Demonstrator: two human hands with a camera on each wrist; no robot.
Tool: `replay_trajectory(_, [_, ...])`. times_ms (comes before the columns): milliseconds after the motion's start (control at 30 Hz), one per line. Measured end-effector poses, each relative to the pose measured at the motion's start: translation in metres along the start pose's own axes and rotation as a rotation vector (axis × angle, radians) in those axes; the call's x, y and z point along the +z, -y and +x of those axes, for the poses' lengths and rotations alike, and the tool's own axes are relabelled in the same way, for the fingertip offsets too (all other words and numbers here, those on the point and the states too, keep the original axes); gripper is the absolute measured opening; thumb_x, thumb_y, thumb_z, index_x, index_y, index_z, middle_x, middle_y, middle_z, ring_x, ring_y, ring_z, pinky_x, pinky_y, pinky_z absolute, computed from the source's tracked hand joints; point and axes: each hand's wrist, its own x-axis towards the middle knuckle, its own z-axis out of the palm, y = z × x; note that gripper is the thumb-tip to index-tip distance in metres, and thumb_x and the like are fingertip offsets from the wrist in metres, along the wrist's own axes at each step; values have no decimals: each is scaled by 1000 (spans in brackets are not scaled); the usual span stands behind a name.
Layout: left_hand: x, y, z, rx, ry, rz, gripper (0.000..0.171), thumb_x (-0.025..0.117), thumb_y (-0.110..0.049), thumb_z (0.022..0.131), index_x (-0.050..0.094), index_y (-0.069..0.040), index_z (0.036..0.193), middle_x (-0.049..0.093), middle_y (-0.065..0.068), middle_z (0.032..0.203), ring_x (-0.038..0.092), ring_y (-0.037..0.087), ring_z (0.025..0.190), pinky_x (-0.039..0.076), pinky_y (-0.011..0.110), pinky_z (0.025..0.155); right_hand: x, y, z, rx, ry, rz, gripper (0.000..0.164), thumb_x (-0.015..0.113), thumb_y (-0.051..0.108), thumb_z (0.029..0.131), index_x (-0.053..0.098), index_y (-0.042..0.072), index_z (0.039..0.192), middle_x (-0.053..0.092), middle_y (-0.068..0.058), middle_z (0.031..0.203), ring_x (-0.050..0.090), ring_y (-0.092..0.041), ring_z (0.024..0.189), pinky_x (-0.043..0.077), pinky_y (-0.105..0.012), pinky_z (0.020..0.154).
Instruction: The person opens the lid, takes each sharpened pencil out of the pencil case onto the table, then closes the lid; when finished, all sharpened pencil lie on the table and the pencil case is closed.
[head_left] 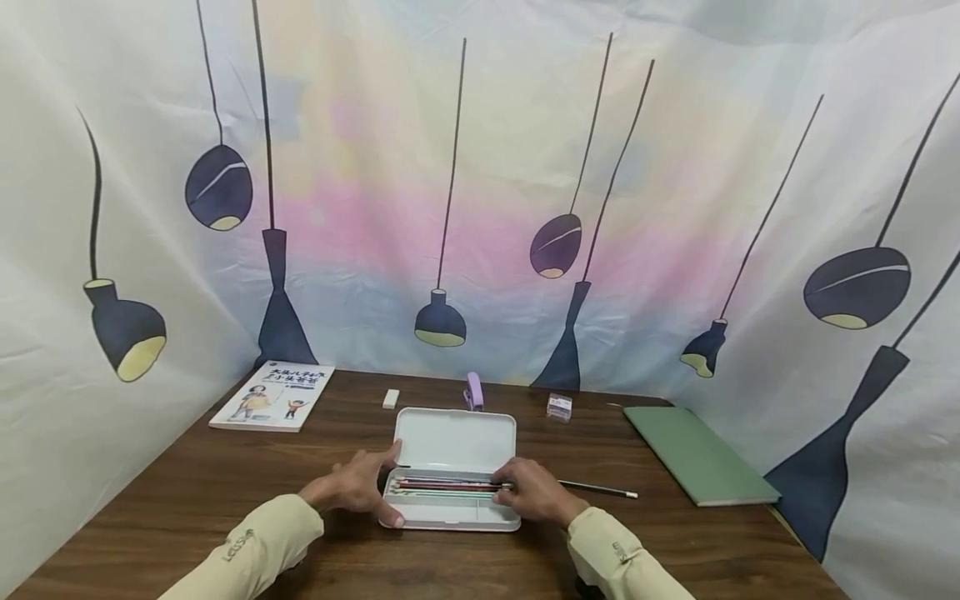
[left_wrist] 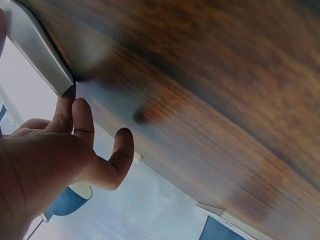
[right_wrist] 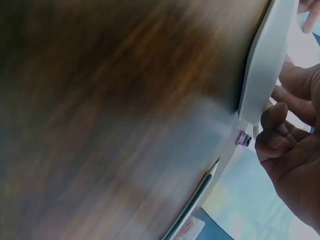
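A white pencil case (head_left: 450,527) lies on the table with its lid (head_left: 456,437) raised at the back. Several pencils (head_left: 442,485) rest lengthwise in it. My left hand (head_left: 356,482) holds the case's left end, thumb at the front corner and fingers behind. In the left wrist view, fingertips of the left hand (left_wrist: 55,145) meet the case's corner (left_wrist: 45,60). My right hand (head_left: 536,492) reaches over the right end, its thumb and fingers pinching a pencil at its right end; other fingers (right_wrist: 275,142) curl beside the case wall (right_wrist: 267,65).
A dark pencil (head_left: 600,488) with a white end lies right of the case. Behind stand a white eraser (head_left: 391,399), a purple stapler (head_left: 474,392) and a small clear box (head_left: 559,407). A picture book (head_left: 273,398) lies back left, a green notebook (head_left: 697,454) at right. Patterned cloth (head_left: 360,208) hangs behind.
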Motion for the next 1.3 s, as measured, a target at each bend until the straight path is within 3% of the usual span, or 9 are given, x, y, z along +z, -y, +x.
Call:
replay_trajectory(133, [1,0,-1,2,-2,13,116,89,-36,42,36,0,138,60,10,115,41,36,110,23,64,82,3,1,-2,5,5,-17,19,66,16,82,69,6,98,60,4,87,53,-6,80,46,-26,71])
replay_trajectory(467, [-1,1,-1,-1,-8,7,115,90,-35,42,36,0,138,59,11,116,41,34,107,21,65,82,6,-1,-6,1,-113,80,5,71,10,77,66,12,78,57,11,75,49,-2,67,42,-20,61])
replay_trajectory(567, [-3,2,1,-9,-6,-2,116,90,-35,42,35,0,138,59,11,116,41,33,107,21,65,83,4,-3,-6,52,-171,163,2,70,11,78,68,11,79,60,10,74,49,-2,63,43,-21,57])
replay_trajectory(867, [1,4,0,13,-15,-2,117,90,-36,40,35,0,138,58,13,117,40,39,111,17,71,83,-19,-13,-11,288,-456,458,11,71,13,78,72,6,85,65,-2,74,54,-14,64,45,-25,54])
replay_trajectory(1100, [2,5,2,7,-18,-2,117,90,-35,41,35,-1,138,55,16,121,38,42,112,14,74,83,-37,-20,-12,344,-550,463,8,73,14,76,72,10,83,67,-1,75,60,-24,70,45,-26,57])
replay_trajectory(1300, [2,5,2,9,-19,-6,117,90,-35,41,35,-1,138,55,16,121,40,40,109,14,74,83,-40,-31,-18,383,-543,466,8,73,13,76,72,10,83,67,-1,75,62,-23,71,49,-33,61])
